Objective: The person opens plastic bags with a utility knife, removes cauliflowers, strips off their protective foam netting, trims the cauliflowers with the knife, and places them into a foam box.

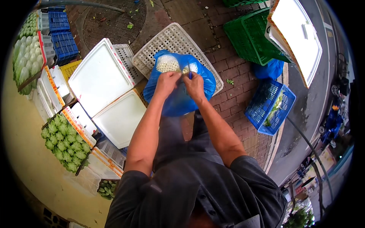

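Note:
A blue plastic bag (pixel 207 81) rests on an upturned-looking white perforated crate (pixel 142 57) in front of me. White, net-textured pieces (pixel 167 64) show at its far side, partly behind my hands. My left hand (pixel 170 81) is closed in a pinch at the near edge of the larger white piece; what its fingertips grip is hidden. Beside it, my right hand (pixel 195 85) is closed around a slim dark blue object (pixel 190 71) that sticks up past the fingers, its kind unclear. The two hands are close together but apart, over the bag.
White foam boxes (pixel 100 76) and a foam lid (pixel 121 117) stand at left, near crates of leafy green vegetables (pixel 64 140) and pale gourd-like ones (pixel 28 57). Green crates (pixel 251 36), a foam box (pixel 298 34) and a blue crate (pixel 275 110) line the right, beside the road.

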Available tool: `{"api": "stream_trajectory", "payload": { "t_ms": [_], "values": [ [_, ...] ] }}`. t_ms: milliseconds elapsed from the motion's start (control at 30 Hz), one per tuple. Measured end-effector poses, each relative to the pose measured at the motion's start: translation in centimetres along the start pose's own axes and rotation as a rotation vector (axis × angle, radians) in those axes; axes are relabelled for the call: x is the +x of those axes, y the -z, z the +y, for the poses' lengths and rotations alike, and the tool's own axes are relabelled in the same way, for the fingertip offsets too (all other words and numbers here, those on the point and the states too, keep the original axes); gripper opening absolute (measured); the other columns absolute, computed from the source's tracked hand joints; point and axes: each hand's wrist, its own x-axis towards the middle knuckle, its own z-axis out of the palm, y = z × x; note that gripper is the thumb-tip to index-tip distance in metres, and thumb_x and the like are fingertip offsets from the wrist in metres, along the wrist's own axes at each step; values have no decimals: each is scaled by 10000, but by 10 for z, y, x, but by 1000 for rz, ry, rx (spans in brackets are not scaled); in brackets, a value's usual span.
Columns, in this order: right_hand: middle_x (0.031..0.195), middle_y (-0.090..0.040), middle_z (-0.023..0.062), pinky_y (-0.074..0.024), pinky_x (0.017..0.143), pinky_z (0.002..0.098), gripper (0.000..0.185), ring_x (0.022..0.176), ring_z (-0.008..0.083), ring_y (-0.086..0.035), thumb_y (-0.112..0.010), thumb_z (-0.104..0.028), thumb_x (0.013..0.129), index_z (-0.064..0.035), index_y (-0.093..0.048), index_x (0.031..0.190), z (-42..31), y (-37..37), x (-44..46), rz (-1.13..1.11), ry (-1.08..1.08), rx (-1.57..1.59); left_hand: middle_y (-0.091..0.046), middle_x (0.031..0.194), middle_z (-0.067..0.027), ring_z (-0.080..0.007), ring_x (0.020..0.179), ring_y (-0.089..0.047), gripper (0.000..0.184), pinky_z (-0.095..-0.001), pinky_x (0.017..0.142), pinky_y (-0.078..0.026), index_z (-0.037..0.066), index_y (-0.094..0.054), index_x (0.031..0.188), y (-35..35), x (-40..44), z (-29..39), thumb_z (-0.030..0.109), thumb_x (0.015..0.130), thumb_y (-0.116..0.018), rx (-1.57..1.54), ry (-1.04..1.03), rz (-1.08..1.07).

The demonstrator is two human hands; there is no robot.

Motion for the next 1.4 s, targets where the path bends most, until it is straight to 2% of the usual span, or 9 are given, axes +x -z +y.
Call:
{"api": "stream_trajectory", "payload": {
  "t_ms": [67, 167, 267, 367, 567, 767, 967, 1100, 1400],
  "values": [
    [838, -678, 258, -515, 697, 466, 229, 780, 438, -667, -652, -155, 814, 37, -685, 935, 4, -2, -5, 54, 54, -38, -633, 614, -64, -140, 561, -606, 349, -299, 529, -470, -30, -722, 841, 2, 6, 12, 312, 909, -703, 23, 106, -34],
    [879, -679, 262, -519, 720, 465, 233, 811, 433, -671, -660, -151, 810, 33, -682, 952, -8, 1, -12, 81, 21, -43, -581, 618, -22, -108, 496, -511, 270, -275, 460, -409, 7, -722, 822, -3, 10, 32, 269, 889, -742, 62, 170, -66],
    [643, -610, 110, -471, 574, 352, 180, 574, 159, -567, -652, -152, 877, 24, -659, 841, -7, -2, -15, 177, 102, -45, -599, 633, -32, -122, 497, -516, 251, -280, 467, -417, 6, -720, 811, -9, 30, 3, 248, 869, -755, 163, 78, -53],
    [852, -682, 251, -524, 735, 459, 236, 815, 424, -677, -668, -159, 807, 30, -684, 947, -4, -1, -16, 113, 4, -10, -621, 655, -40, -125, 504, -518, 237, -285, 481, -423, -3, -719, 821, -15, 25, 3, 226, 875, -742, -14, 134, 35],
    [885, -689, 248, -526, 747, 459, 233, 824, 419, -680, -664, -158, 822, 26, -690, 963, -3, 7, -12, 34, -53, -9, -646, 706, -21, -105, 537, -525, 194, -274, 500, -421, -12, -724, 878, -18, 0, 13, 181, 896, -727, -222, 147, 134],
    [928, -695, 258, -521, 737, 448, 202, 827, 425, -669, -670, -127, 855, 25, -699, 984, -9, 18, -22, 173, 159, 17, -647, 737, -10, -96, 562, -527, 195, -278, 520, -424, -8, -733, 917, -10, 7, 6, 186, 927, -722, -204, 133, 65],
    [857, -672, 270, -516, 702, 459, 221, 789, 431, -662, -675, -191, 882, 7, -696, 978, -22, 13, -12, -28, 12, -10, -648, 733, -12, -99, 592, -543, 202, -271, 556, -446, -4, -734, 905, -10, 10, -13, 189, 948, -693, -178, 93, 51],
    [766, -662, 247, -516, 657, 460, 213, 725, 433, -662, -664, -209, 883, -6, -684, 944, -21, 13, -16, 3, 71, -69, -651, 728, -18, -99, 591, -549, 193, -263, 572, -448, -9, -734, 903, -10, 0, -3, 168, 952, -675, -204, 110, 30],
    [808, -673, 263, -519, 691, 475, 207, 781, 443, -674, -649, -177, 867, 7, -674, 960, -12, 5, -22, 38, 6, -60, -679, 842, -9, -102, 662, -563, 215, -255, 626, -459, -41, -719, 1046, -6, -6, -10, 142, 948, -663, -204, 45, -20]
  ]
}}
